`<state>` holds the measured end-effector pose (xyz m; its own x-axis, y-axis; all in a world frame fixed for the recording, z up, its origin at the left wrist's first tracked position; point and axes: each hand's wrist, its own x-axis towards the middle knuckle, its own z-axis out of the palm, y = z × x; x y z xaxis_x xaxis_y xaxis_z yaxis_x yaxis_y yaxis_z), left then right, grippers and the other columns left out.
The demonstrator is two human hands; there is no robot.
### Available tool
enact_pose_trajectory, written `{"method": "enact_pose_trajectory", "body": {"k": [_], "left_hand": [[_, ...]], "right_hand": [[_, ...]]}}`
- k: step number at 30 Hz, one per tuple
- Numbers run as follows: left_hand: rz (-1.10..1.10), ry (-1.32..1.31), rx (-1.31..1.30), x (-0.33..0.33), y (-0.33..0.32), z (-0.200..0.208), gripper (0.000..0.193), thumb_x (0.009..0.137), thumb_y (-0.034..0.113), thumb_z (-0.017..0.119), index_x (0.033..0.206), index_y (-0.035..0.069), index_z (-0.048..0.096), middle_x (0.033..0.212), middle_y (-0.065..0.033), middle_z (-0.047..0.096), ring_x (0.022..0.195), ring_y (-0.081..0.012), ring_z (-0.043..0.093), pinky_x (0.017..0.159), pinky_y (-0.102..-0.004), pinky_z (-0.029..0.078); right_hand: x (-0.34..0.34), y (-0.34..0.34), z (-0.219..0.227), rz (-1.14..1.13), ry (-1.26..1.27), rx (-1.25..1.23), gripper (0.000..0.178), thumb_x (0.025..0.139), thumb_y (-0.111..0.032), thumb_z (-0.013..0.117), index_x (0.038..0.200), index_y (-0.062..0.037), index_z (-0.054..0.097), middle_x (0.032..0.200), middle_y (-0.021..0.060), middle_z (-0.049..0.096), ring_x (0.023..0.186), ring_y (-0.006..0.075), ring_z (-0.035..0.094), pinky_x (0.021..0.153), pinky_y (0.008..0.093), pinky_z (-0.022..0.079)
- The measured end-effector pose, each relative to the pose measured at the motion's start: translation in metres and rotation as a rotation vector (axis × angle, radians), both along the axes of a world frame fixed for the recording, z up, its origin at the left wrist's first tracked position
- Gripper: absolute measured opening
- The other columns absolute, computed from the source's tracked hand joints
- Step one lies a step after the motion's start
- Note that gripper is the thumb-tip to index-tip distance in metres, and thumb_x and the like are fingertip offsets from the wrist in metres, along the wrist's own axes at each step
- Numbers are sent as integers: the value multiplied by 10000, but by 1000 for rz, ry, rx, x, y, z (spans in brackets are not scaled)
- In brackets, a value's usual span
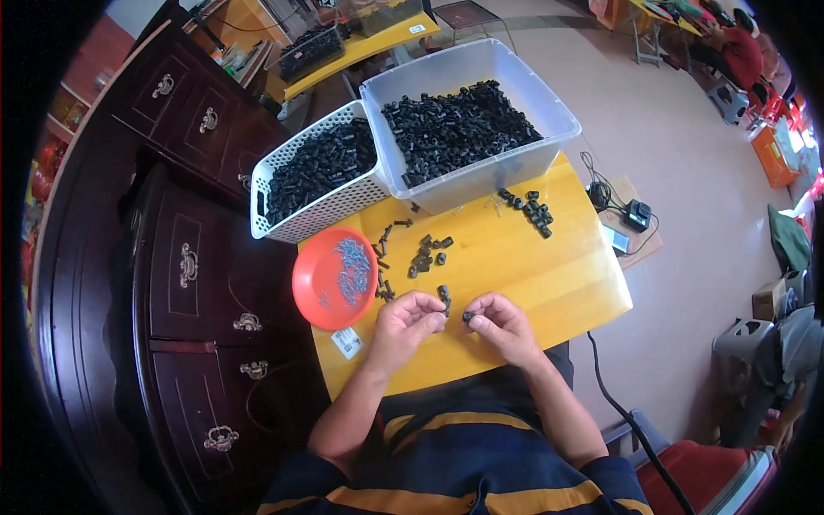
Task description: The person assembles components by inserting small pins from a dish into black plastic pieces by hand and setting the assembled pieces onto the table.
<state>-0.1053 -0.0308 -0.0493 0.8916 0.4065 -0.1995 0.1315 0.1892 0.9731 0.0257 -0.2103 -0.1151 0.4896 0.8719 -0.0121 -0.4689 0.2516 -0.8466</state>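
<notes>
Over the near part of the yellow table (558, 283), my left hand (410, 324) pinches a small black plastic part (446, 305) between thumb and fingers. Close beside it, my right hand (502, 328) is closed on a small round black plastic piece (468, 317). The two pieces are apart. Beyond my hands lies a loose group of short black cylinders (422, 257). Left of that group are thin black stems (384, 249). A red-orange bowl (307, 279) with small silvery screws (352, 270) stands by my left hand.
At the table's far side stand a white perforated basket (330, 202) and a clear plastic bin (481, 184), both with black parts. More black cylinders (532, 210) lie at the right. A dark wooden cabinet (206, 283) borders the left. A black cable (614, 395) hangs at the right.
</notes>
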Motion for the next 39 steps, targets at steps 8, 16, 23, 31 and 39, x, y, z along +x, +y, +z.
{"method": "enact_pose_trajectory", "body": {"k": [8, 16, 23, 31, 39], "left_hand": [[-63, -38, -2, 2, -7, -6, 153, 981, 29, 710, 1126, -10, 682, 982, -40, 723, 883, -102, 696, 828, -258, 571], [-87, -40, 12, 3, -11, -4, 181, 959, 2, 729, 1138, -18, 706, 964, -38, 737, 878, -93, 692, 828, -242, 566], [-120, 46, 154, 3, -5, 6, 123, 940, -8, 747, 1063, -14, 752, 952, -32, 749, 873, -82, 695, 803, -235, 565], [-188, 76, 358, 3, 5, 0, 72, 891, -6, 774, 962, -10, 764, 837, -21, 734, 768, -68, 676, 691, -245, 541], [-221, 81, 624, 2, 4, 6, 86, 870, -50, 763, 952, -24, 757, 868, -49, 740, 780, -84, 687, 688, -239, 538]], "right_hand": [[-1, -1, -2, 9, 26, 16, 157, 1032, -85, 672, 1170, -18, 639, 1053, 2, 676, 973, 84, 624, 899, 272, 514], [0, -2, 0, 14, -11, 29, 133, 1028, -81, 682, 1145, -23, 663, 1046, 6, 703, 980, 81, 638, 892, 267, 520], [-4, 0, -3, 10, -25, -12, 103, 1018, -73, 697, 1101, -13, 682, 1016, 7, 716, 953, 75, 640, 876, 259, 525], [-8, 2, 4, -58, -364, -208, 91, 973, -105, 757, 990, -24, 719, 862, 13, 723, 832, 65, 637, 754, 268, 537], [-12, 6, 15, -90, -475, -269, 106, 960, -122, 763, 964, -23, 726, 844, 24, 730, 790, 74, 633, 725, 283, 537]]}}
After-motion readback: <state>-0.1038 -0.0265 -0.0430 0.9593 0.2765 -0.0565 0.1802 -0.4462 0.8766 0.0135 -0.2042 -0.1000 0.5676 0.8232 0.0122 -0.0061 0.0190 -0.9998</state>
